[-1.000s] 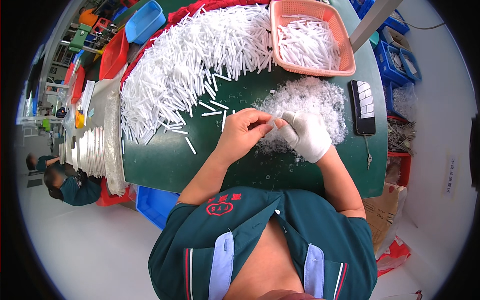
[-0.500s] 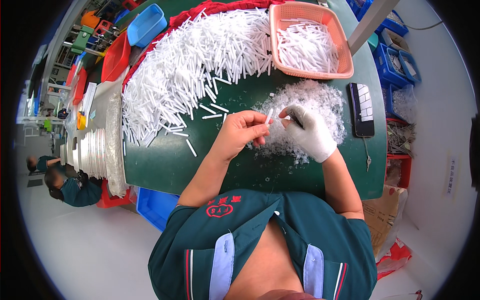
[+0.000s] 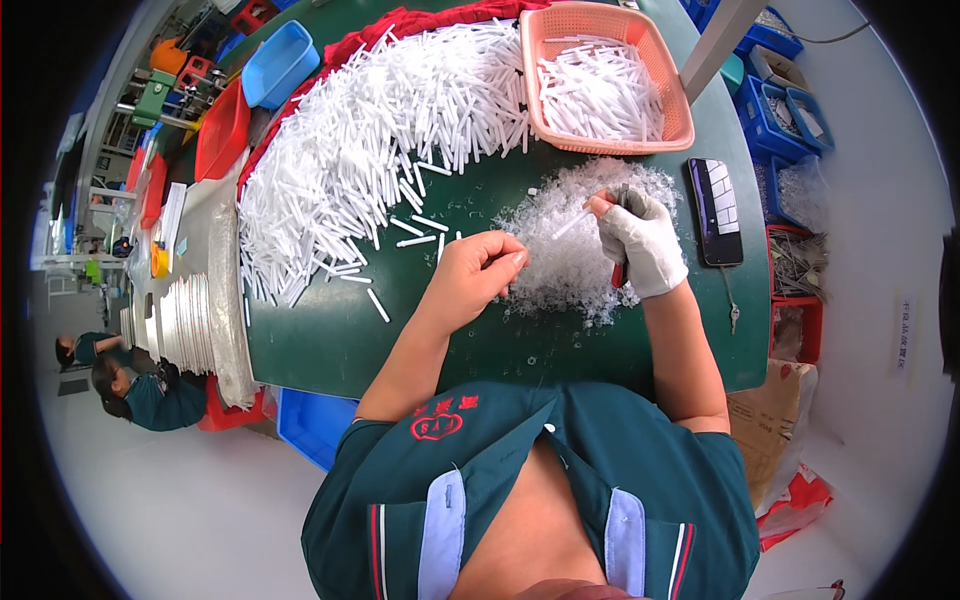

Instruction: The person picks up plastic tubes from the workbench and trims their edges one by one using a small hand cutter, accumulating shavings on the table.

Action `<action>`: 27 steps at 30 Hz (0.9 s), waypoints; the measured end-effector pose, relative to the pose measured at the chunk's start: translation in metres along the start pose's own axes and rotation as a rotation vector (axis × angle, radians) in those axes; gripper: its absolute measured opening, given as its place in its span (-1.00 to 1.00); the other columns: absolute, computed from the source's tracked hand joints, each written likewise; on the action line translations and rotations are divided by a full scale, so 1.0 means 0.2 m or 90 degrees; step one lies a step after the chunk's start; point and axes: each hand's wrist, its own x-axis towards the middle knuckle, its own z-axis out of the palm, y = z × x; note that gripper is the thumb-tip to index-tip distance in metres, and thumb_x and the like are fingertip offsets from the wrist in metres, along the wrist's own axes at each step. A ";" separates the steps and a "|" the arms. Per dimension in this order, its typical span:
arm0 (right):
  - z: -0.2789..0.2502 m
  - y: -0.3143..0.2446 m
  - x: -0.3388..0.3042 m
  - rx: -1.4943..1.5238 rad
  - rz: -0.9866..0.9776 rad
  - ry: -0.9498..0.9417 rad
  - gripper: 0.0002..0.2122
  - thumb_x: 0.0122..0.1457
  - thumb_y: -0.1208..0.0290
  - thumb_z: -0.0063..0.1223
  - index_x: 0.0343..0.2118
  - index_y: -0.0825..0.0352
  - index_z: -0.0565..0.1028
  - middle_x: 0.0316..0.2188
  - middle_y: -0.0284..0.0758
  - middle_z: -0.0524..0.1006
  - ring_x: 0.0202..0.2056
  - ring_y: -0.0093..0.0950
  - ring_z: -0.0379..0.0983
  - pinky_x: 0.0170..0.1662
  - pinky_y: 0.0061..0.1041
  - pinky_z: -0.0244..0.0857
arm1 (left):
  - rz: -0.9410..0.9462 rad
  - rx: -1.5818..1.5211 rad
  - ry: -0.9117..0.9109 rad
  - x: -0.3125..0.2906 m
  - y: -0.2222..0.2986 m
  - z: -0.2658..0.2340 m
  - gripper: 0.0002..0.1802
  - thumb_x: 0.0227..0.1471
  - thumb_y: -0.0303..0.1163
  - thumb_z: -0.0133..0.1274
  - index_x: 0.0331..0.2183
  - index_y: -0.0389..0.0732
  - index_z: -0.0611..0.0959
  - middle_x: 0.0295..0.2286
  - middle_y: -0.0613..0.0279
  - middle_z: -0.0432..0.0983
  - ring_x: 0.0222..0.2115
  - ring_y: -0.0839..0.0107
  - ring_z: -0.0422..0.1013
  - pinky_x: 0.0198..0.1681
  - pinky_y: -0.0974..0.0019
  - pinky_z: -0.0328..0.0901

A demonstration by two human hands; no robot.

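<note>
Pinching a slender white stick right of centre in your gloved right grip, left grip curled, any contents hidden, you seem far from finished: the salmon-coloured basket, upper right of centre, holds some, but a larger heap of sticks lies loose, upper left.

The desk is dark green, the sticks white, the shavings translucent whitish, the basket peach with perforations, the cloth red; glove white; tool handle apparently red, though mostly hidden; shirt dark green with pale blue plackets and red-and-white striping
</note>
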 end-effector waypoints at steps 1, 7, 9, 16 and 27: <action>-0.01 0.01 0.01 0.070 0.016 -0.013 -0.89 0.13 0.42 0.12 -0.36 0.32 0.46 -0.70 -0.58 0.21 -0.73 -0.77 -0.02 -0.67 -0.71 -0.18 | 0.023 0.075 0.013 0.00 -0.01 0.01 -0.87 0.02 -0.46 0.07 -0.41 -0.34 0.62 -0.56 0.33 0.46 -0.58 0.65 0.33 -0.50 0.51 0.27; 0.00 0.01 -0.01 0.171 0.055 -0.074 -0.87 0.12 0.42 0.12 -0.35 0.31 0.42 -0.69 -0.60 0.23 -0.71 -0.78 0.02 -0.65 -0.72 -0.14 | 0.387 0.511 0.138 -0.01 0.00 0.05 -0.76 -0.28 -0.55 0.18 -0.41 -0.17 0.65 -0.24 0.20 0.51 -0.14 0.21 0.34 -0.08 0.24 0.24; 0.01 0.01 -0.02 0.169 0.058 -0.077 -0.87 0.12 0.42 0.13 -0.35 0.31 0.42 -0.69 -0.59 0.23 -0.72 -0.78 0.02 -0.66 -0.72 -0.14 | 0.394 0.486 0.163 -0.01 0.02 0.05 -0.74 -0.28 -0.51 0.21 -0.38 -0.17 0.64 -0.25 0.19 0.50 -0.17 0.21 0.35 -0.09 0.24 0.25; 0.10 0.00 -0.09 0.064 0.020 -0.047 -0.87 0.10 0.43 0.15 -0.35 0.37 0.49 -0.63 -0.55 0.35 -0.66 -0.77 0.16 -0.60 -0.73 0.02 | 0.305 0.275 0.178 -0.02 0.09 0.09 -0.59 -0.22 -0.41 0.30 -0.22 -0.24 0.62 -0.27 0.22 0.47 -0.22 0.34 0.35 -0.08 0.32 0.20; 0.14 0.06 -0.09 -0.090 -0.164 -0.037 -0.91 0.11 0.53 0.10 -0.33 0.40 0.53 -0.54 -0.52 0.43 -0.52 -0.76 0.26 -0.46 -0.73 0.16 | 0.068 0.138 0.065 0.02 0.08 0.05 -0.88 0.04 -0.45 0.09 -0.40 -0.30 0.64 -0.54 0.38 0.50 -0.48 0.61 0.34 -0.37 0.51 0.21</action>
